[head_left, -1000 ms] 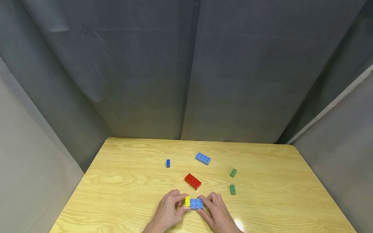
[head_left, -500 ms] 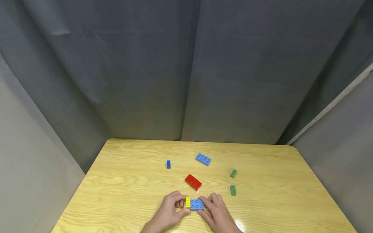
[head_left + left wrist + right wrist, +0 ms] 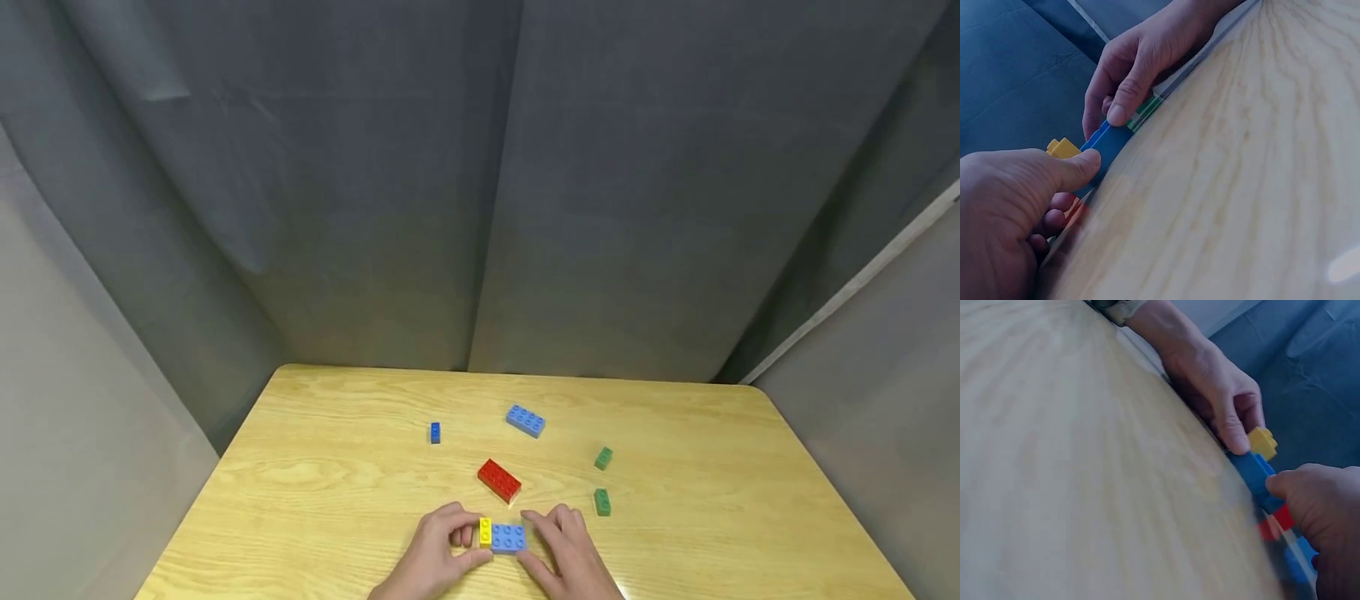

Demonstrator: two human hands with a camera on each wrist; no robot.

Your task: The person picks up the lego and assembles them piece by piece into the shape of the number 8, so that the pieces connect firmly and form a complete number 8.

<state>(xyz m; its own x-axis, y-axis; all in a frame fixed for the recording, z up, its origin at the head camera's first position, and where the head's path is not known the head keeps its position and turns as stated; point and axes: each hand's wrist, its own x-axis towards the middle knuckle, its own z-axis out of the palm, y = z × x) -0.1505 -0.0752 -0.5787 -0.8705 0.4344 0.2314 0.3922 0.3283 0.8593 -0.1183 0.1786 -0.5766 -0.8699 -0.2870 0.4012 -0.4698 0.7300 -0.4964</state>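
Note:
A light blue toy building brick (image 3: 509,539) lies near the table's front, between my two hands. On its left end sits a small yellow brick (image 3: 485,532), across the studs. My left hand (image 3: 431,554) pinches this left end, with the thumb (image 3: 1090,159) on the blue brick's near side and the index finger behind. At the right end is my right hand (image 3: 567,557), its index finger and thumb spread wider than the brick. In the head view the right index finger stands apart from the brick; whether the right thumb still touches it I cannot tell.
Behind the hands lies a red brick (image 3: 499,481). Farther back are another light blue brick (image 3: 526,421) and a small dark blue brick (image 3: 435,432). Two small green bricks (image 3: 603,457) lie to the right on the wooden table (image 3: 337,467). Grey curtains (image 3: 375,208) hang beyond it.
My right index finger and thumb have spread apart and loosened from the blue brick's right end. My left hand keeps its pinch. The head view has shifted slightly.

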